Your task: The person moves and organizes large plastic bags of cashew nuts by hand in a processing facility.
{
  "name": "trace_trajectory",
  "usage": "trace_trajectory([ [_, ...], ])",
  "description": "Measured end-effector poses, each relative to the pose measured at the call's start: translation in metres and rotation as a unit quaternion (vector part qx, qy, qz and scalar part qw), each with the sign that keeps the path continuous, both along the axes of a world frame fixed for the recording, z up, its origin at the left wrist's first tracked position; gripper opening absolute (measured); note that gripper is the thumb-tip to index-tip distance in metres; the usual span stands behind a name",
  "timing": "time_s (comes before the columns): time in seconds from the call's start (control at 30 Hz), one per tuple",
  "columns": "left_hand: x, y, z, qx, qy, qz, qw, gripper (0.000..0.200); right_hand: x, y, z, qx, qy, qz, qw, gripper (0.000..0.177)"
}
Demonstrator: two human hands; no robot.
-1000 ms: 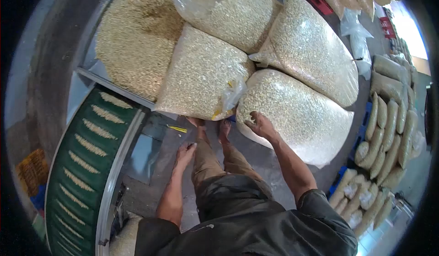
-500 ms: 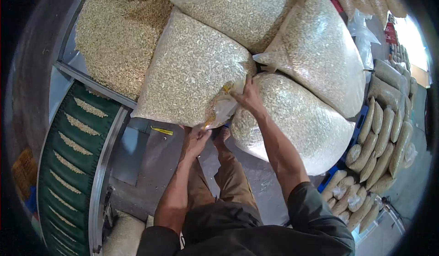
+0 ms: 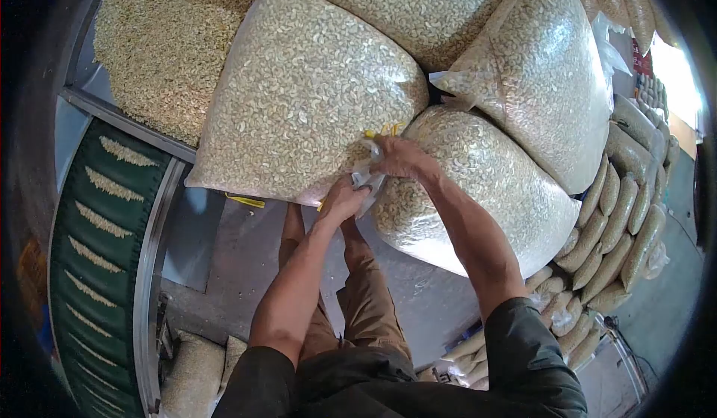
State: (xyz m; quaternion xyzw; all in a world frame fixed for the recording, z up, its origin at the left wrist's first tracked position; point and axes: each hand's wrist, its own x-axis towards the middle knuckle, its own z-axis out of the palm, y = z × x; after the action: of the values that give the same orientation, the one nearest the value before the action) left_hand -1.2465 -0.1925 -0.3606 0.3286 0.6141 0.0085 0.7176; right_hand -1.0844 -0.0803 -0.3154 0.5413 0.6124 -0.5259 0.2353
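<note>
A big clear plastic bag of cashew nuts [image 3: 306,97] lies in front of me, its gathered neck [image 3: 367,172] pointing toward me with a yellow tie at it. My right hand [image 3: 399,157] grips the top of that neck. My left hand [image 3: 342,200] holds the neck from below, close under the right hand. A second full bag [image 3: 485,186] lies just right of my hands, touching the first.
More full bags [image 3: 545,82] are piled behind and to the right. A hopper of loose cashews [image 3: 164,45] feeds a green cleated conveyor [image 3: 97,254] at left. Stacked smaller sacks [image 3: 620,224] stand at the right. A yellow strip [image 3: 245,201] lies on the concrete floor by my bare feet.
I have leaned closer to the bags. My right hand left the right-hand bag and took the left bag's neck; my left hand rose from beside my leg to grip it from below.
</note>
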Motion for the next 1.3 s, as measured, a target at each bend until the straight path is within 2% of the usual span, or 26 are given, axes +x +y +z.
trace_trajectory([
  [0.03,-0.004,0.013,0.022,-0.021,-0.017,-0.026,0.999,0.056,-0.006,0.004,0.008,-0.002,-0.002,-0.002,1.000,0.071],
  [0.1,-0.003,0.012,0.035,-0.048,-0.035,-0.056,0.997,0.053,-0.025,0.005,0.026,-0.086,0.038,0.086,0.992,0.079],
  [0.13,-0.002,0.005,0.037,0.005,-0.001,-0.077,0.997,0.048,-0.024,-0.001,0.023,-0.088,0.040,0.083,0.992,0.079],
  [0.2,-0.005,-0.010,0.036,0.058,0.038,-0.095,0.993,0.044,-0.024,-0.012,0.015,0.024,0.048,0.300,0.952,0.088],
  [0.23,-0.007,-0.016,0.034,0.071,0.002,-0.039,0.997,0.040,-0.024,-0.017,0.012,0.025,0.051,0.299,0.953,0.088],
  [0.27,-0.010,-0.022,0.031,0.083,-0.034,0.017,0.996,0.035,-0.023,-0.022,0.011,0.029,0.056,0.396,0.916,0.089],
  [0.3,-0.014,-0.021,0.029,0.082,-0.033,0.014,0.996,0.035,-0.021,-0.027,0.006,0.034,0.061,0.487,0.871,0.090],
  [0.33,-0.019,-0.021,0.026,0.058,-0.049,0.038,0.996,0.034,-0.014,-0.029,0.002,0.125,0.119,0.456,0.873,0.079],
  [0.37,-0.023,-0.020,0.023,0.034,-0.064,0.064,0.995,0.032,-0.015,-0.028,-0.008,0.124,0.122,0.455,0.873,0.079],
  [0.43,-0.029,-0.006,0.034,0.054,-0.079,0.075,0.993,0.031,-0.027,-0.017,-0.013,-0.054,0.056,0.424,0.902,0.061],
  [0.5,-0.027,-0.005,0.033,0.069,-0.014,0.099,0.993,0.031,-0.030,-0.019,-0.019,-0.017,0.074,0.426,0.901,0.053],
  [0.57,-0.032,-0.017,0.029,0.074,-0.035,0.127,0.988,0.032,-0.025,-0.024,-0.029,0.023,0.090,0.428,0.899,0.045],
  [0.63,-0.040,-0.040,0.029,0.008,-0.072,0.354,0.933,0.032,-0.019,-0.033,-0.042,0.010,0.145,0.370,0.918,0.036],
  [0.67,-0.052,-0.051,0.031,0.020,-0.049,0.336,0.940,0.032,-0.017,-0.034,-0.042,0.010,0.144,0.368,0.919,0.036],
  [0.73,-0.075,-0.071,0.039,0.032,0.033,0.300,0.953,0.029,-0.020,-0.026,-0.028,-0.045,0.116,0.160,0.979,0.038],
  [0.77,-0.086,-0.080,0.048,0.027,0.094,0.279,0.955,0.025,-0.019,-0.029,-0.030,-0.043,0.116,0.157,0.980,0.038],
  [0.83,-0.114,-0.113,0.048,0.052,0.145,0.204,0.967,0.028,-0.018,-0.039,-0.040,-0.032,0.089,0.017,0.995,0.039],
  [0.9,-0.143,-0.163,0.040,0.052,0.137,0.233,0.961,0.033,-0.016,-0.044,-0.049,-0.060,0.087,0.042,0.994,0.042],
  [0.97,-0.164,-0.196,0.047,-0.049,0.105,0.326,0.938,0.034,-0.016,-0.042,-0.050,-0.084,0.082,0.070,0.991,0.045],
  [1.03,-0.176,-0.220,0.057,-0.069,0.118,0.343,0.929,0.033,-0.024,-0.032,-0.032,-0.131,0.049,0.018,0.990,0.051],
  [1.13,-0.177,-0.232,0.063,-0.087,0.116,0.387,0.911,0.032,-0.024,-0.021,-0.011,-0.116,0.031,-0.068,0.990,0.054],
  [1.17,-0.174,-0.233,0.067,-0.085,0.104,0.408,0.903,0.031,-0.019,-0.033,-0.028,-0.108,0.032,-0.069,0.991,0.054],
  [1.2,-0.169,-0.231,0.070,-0.077,0.102,0.410,0.903,0.031,-0.009,-0.052,-0.064,-0.054,0.030,-0.253,0.966,0.051],
  [1.23,-0.161,-0.226,0.073,-0.055,0.085,0.406,0.908,0.031,-0.001,-0.059,-0.079,0.004,0.030,-0.426,0.904,0.050],
  [1.27,-0.153,-0.220,0.077,-0.034,0.069,0.403,0.912,0.031,0.000,-0.055,-0.038,-0.007,0.145,-0.483,0.863,0.043],
  [1.3,-0.145,-0.215,0.083,-0.022,0.066,0.410,0.910,0.031,0.004,-0.062,-0.028,0.002,0.154,-0.476,0.866,0.043],
])
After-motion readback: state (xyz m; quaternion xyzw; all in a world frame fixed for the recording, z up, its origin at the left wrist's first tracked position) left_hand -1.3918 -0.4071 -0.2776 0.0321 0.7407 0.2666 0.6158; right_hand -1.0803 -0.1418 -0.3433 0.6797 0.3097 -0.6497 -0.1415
